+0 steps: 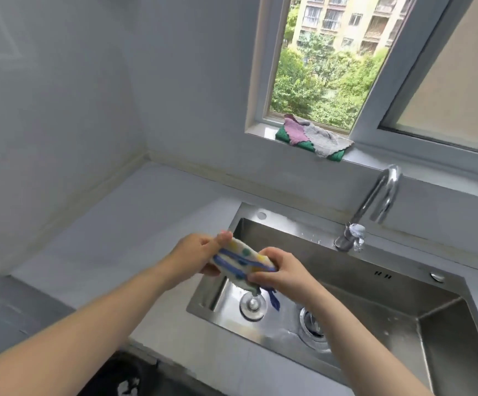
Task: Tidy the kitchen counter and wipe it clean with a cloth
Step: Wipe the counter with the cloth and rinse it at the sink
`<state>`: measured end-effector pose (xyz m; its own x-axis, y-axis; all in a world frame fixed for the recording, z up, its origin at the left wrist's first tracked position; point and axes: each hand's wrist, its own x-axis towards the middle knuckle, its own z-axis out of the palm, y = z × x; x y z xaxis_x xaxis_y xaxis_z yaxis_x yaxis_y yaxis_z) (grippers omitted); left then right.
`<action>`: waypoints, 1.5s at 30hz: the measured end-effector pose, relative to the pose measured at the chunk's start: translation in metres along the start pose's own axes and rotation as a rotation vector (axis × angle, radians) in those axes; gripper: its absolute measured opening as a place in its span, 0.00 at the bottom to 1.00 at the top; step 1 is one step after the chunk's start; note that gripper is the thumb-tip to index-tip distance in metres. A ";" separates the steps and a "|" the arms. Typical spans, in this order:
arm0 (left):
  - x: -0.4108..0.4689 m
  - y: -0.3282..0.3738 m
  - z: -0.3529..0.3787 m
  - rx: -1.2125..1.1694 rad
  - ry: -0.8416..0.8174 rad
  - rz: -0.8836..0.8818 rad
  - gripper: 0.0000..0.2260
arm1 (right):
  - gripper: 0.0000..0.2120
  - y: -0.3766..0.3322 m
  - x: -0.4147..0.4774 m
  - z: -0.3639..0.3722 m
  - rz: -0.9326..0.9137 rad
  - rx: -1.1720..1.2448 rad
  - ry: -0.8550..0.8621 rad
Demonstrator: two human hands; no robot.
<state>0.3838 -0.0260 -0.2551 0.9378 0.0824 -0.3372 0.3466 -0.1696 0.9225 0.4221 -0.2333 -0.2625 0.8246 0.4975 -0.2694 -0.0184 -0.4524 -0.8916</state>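
A white cloth [242, 260] with blue stripes and green and yellow dots is bunched between both hands, above the left end of the steel sink [375, 284]. My left hand [200, 254] grips its left end, thumb on top. My right hand [282, 271] grips its right end, fingers curled round it. A blue strip of the cloth hangs below my right hand. The pale grey counter [134, 224] stretches to the left of the sink.
A chrome tap [375, 204] stands behind the sink. A strainer [252, 305] and a drain [313, 324] lie in the basin. Several folded cloths [312, 137] lie on the window sill. A dark object [123, 375] sits at the bottom edge.
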 end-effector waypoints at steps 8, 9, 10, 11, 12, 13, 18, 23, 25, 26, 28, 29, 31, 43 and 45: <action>-0.047 -0.048 -0.109 -0.306 0.100 -0.195 0.19 | 0.37 -0.050 0.028 0.123 -0.057 -0.151 -0.028; -0.049 -0.048 -0.112 -0.360 0.081 -0.207 0.18 | 0.38 -0.049 0.028 0.128 -0.099 -0.227 0.003; -0.051 -0.050 -0.123 -0.409 0.067 -0.216 0.17 | 0.38 -0.052 0.031 0.139 -0.156 -0.322 0.016; -0.050 -0.049 -0.130 -0.444 0.051 -0.219 0.16 | 0.37 -0.053 0.033 0.144 -0.205 -0.420 0.026; -0.047 -0.049 -0.137 -0.459 0.043 -0.220 0.16 | 0.37 -0.054 0.036 0.148 -0.252 -0.486 0.044; -0.044 -0.048 -0.145 -0.469 0.035 -0.222 0.15 | 0.36 -0.056 0.042 0.153 -0.295 -0.534 0.069; -0.019 -0.041 -0.168 -0.534 0.043 -0.241 0.11 | 0.29 -0.064 0.076 0.160 -0.449 -0.586 0.216; 0.018 -0.045 -0.192 -0.453 0.088 -0.291 0.14 | 0.20 -0.067 0.132 0.162 -0.485 -0.554 0.230; 0.040 -0.041 -0.203 -0.503 0.129 -0.309 0.13 | 0.21 -0.070 0.160 0.166 -0.502 -0.520 0.235; 0.050 -0.038 -0.207 -0.523 0.146 -0.312 0.13 | 0.21 -0.072 0.171 0.168 -0.512 -0.512 0.236; 0.074 -0.030 -0.218 -0.548 0.184 -0.308 0.13 | 0.22 -0.077 0.200 0.169 -0.534 -0.505 0.234; 0.084 -0.026 -0.222 -0.555 0.201 -0.305 0.12 | 0.23 -0.078 0.212 0.168 -0.543 -0.503 0.231; 0.106 -0.019 -0.232 -0.564 0.235 -0.311 0.10 | 0.25 -0.081 0.241 0.167 -0.578 -0.514 0.247; 0.212 -0.033 -0.283 -0.210 0.456 -0.321 0.14 | 0.06 -0.083 0.382 0.134 -0.337 -0.471 0.094; 0.225 -0.049 -0.295 -0.001 0.499 -0.295 0.13 | 0.10 -0.079 0.408 0.130 -0.273 -0.489 0.083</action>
<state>0.5720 0.2903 -0.3208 0.6791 0.5789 -0.4513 0.5918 -0.0681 0.8032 0.6864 0.1020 -0.3495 0.8046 0.5938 -0.0054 0.4496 -0.6152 -0.6476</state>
